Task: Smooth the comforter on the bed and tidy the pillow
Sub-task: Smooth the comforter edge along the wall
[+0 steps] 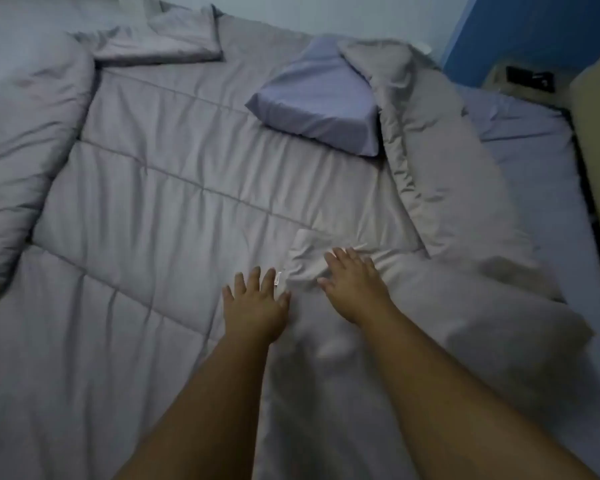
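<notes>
Two bare forearms reach forward from the lower edge of the frame, side by side and nearly parallel, converging slightly toward the hands. The left hand [253,306] lies palm down with its fingers spread and extended straight ahead, thumb angled toward its partner. The right hand [352,285], just beside it and a little farther forward, is also palm down, fingers loosely fanned and pointing up and to the left, thumb turned inward. Neither hand is closed around anything; both are flat. The two hands do not touch.
</notes>
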`<state>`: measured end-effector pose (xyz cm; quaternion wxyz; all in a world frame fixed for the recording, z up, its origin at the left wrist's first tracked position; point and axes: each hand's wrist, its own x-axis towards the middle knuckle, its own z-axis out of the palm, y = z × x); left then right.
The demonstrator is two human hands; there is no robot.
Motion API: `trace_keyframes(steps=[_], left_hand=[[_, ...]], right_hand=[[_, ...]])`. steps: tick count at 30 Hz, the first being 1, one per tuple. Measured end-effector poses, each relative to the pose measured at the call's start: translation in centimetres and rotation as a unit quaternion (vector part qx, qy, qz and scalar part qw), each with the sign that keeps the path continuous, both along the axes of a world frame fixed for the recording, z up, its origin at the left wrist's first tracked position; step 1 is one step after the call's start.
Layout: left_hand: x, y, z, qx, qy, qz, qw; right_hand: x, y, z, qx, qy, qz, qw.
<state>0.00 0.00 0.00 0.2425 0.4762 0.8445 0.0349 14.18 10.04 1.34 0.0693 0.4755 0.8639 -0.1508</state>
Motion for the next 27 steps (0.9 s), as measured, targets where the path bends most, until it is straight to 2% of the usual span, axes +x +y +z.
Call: trace_keyframes(steps=[9, 15, 21, 27], left_hand=[[-1.5, 2.1, -9.6, 0.026, -0.016, 0.029, 0.999], [-1.1, 1.8, -12.4, 0.051, 0.006, 0.041, 0.998], [-0.9, 1.8, -12.1, 0.031, -0.011, 0.047, 0.998], [0.3, 1.1, -9.0, -0.024, -0.08, 0.053, 0.995]], right_hand=[[-3.5, 3.7, -9.3, 0.034, -0.051, 0.047, 0.997], [-3.3, 4.3, -13.0, 0.057, -0.069, 0.057, 0.994], [-3.2, 4.1, -12.8, 0.055, -0.061, 0.055, 0.995], [-0.4, 3.1, -9.0, 0.006, -0.073, 0.063, 0.995]])
